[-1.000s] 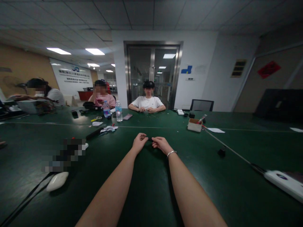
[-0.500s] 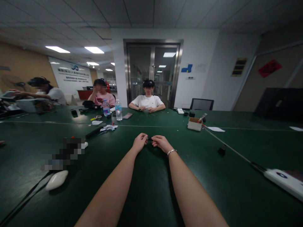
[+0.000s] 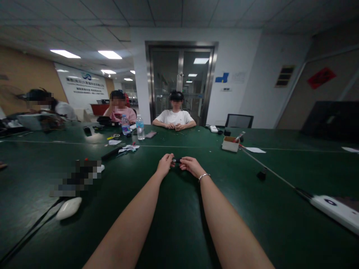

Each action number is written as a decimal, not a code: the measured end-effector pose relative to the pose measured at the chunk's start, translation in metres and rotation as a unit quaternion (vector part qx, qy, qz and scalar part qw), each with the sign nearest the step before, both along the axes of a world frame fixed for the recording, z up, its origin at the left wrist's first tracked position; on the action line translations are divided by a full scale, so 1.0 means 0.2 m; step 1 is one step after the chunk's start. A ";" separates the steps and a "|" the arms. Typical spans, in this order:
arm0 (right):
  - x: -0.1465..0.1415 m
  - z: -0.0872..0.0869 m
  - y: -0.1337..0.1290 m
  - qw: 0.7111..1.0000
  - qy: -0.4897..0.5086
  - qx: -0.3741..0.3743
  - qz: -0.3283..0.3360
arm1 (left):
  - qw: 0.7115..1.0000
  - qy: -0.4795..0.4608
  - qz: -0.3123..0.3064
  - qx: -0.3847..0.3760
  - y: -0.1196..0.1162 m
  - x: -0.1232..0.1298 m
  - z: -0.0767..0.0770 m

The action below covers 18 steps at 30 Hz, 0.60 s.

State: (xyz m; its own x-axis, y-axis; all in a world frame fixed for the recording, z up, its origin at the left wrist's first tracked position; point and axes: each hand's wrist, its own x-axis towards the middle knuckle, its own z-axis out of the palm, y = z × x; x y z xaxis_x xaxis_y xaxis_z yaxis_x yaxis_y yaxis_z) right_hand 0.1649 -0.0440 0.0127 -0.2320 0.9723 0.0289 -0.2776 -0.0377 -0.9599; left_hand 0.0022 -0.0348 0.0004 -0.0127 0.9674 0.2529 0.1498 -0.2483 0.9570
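Shifting since a second ago: drawing slightly away from the right hand (image 3: 193, 167) with the left hand (image 3: 165, 165), baring more of the small black piece (image 3: 177, 161) and its pale tip.
Right fingers: clamping together on the dark end of the piece.
Left fingers: bending close at the pale tip; cannot tell whether clamping it or only touching.
Small black piece: bridging the gap between both hands, over the middle of the green tabletop (image 3: 179, 228), short of its far edge.
Right wrist: wearing a silvery bracelet (image 3: 204, 176).
Far edge: seating a person in a white top (image 3: 176, 117), bearing two clear bottles (image 3: 140, 129) to the left.
Toward the right edge: bearing an open box (image 3: 230, 145), a black block (image 3: 261, 174) and a long white device (image 3: 335, 212).
Toward the left edge: bearing a white rounded object (image 3: 68, 208).
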 end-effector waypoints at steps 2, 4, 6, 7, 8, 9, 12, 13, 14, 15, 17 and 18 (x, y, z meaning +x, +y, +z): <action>0.00 0.00 0.00 1.000 -0.001 0.000 0.003 | 1.000 0.005 -0.005 0.013 0.00 0.00 0.00; 0.00 -0.01 0.00 1.000 -0.002 0.000 0.002 | 0.999 0.014 -0.010 0.042 0.00 0.00 -0.01; 0.00 -0.01 0.01 1.000 -0.003 0.002 0.002 | 0.999 0.024 -0.008 0.047 0.00 -0.01 -0.01; 0.00 -0.01 0.01 1.000 -0.003 0.003 0.002 | 0.999 0.028 -0.008 0.039 0.00 -0.01 -0.01; 0.00 -0.01 0.01 1.000 -0.004 0.003 0.002 | 0.999 0.033 -0.007 0.030 0.00 -0.01 -0.01; 0.00 -0.01 0.01 1.000 -0.006 0.003 0.003 | 0.999 0.038 -0.008 0.024 0.00 -0.01 -0.01; 0.00 -0.02 0.01 1.000 -0.009 0.007 0.008 | 0.998 0.052 -0.014 0.035 0.00 -0.01 -0.01; 0.00 -0.01 0.01 1.000 -0.007 0.009 0.010 | 0.997 0.057 -0.017 0.040 0.01 -0.01 -0.01; 0.00 -0.01 0.01 1.000 -0.005 0.010 0.013 | 0.997 0.060 -0.018 0.040 0.01 -0.01 -0.01; 0.00 -0.01 0.01 1.000 -0.003 0.009 0.016 | 0.997 0.064 -0.019 0.036 0.01 -0.01 -0.01; 0.00 -0.01 0.01 1.000 -0.001 0.003 0.016 | 0.997 0.070 -0.017 0.030 0.02 -0.01 -0.02; 0.00 0.00 0.01 1.000 0.000 -0.001 0.015 | 0.997 0.070 -0.015 0.033 0.03 -0.01 -0.02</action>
